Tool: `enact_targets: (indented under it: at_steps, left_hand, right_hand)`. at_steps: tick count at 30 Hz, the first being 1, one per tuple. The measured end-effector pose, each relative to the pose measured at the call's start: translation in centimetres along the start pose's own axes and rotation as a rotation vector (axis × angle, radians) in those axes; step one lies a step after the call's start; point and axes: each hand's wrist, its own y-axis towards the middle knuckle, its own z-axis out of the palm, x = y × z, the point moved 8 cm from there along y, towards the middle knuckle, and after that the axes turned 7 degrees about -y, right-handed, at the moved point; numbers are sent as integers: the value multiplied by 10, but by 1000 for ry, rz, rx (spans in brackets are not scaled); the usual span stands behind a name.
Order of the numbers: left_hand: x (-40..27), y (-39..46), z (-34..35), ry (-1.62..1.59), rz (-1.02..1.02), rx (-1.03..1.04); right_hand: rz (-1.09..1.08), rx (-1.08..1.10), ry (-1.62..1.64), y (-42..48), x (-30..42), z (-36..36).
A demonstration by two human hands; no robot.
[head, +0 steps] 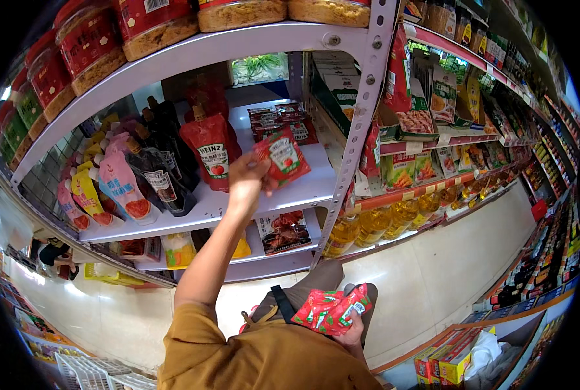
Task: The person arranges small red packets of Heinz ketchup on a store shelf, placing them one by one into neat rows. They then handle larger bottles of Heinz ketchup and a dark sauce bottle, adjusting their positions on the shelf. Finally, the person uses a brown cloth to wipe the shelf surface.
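Observation:
My left hand [250,171] reaches over the white metal shelf and grips a red Heinz ketchup sachet [284,157] by its left edge. Several similar red sachets [294,127] lie in a pile behind it. Close to that hand's left stands a red Heinz tomato ketchup pouch [212,153] with a capped spout, its right edge partly covered by my fingers. Down by my lap, my right hand [352,331] is closed around a bunch of red Heinz sachets [331,309], fanned over one another.
Dark Heinz pouches [160,180] and a pink-and-blue spouted pouch [124,178] crowd the shelf's left. Overhead are red-lidded jars [87,48]. A perforated metal upright [355,131] divides this rack from neighbouring shelves, with oil bottles [375,226] low down. A yellow crate [112,275] sits on the floor.

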Motion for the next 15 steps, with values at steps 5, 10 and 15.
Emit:
enact_targets:
  at_steps: [5, 10, 15]
  left_hand:
    - [34, 65, 34, 36, -26, 59]
    - [62, 105, 42, 290, -13, -3]
    - [88, 145, 22, 526, 109, -97]
  right_hand:
    - [0, 6, 134, -1, -1, -2]
    - [-5, -1, 160, -3, -4, -7]
    - [-13, -4, 160, -2, -6, -12]
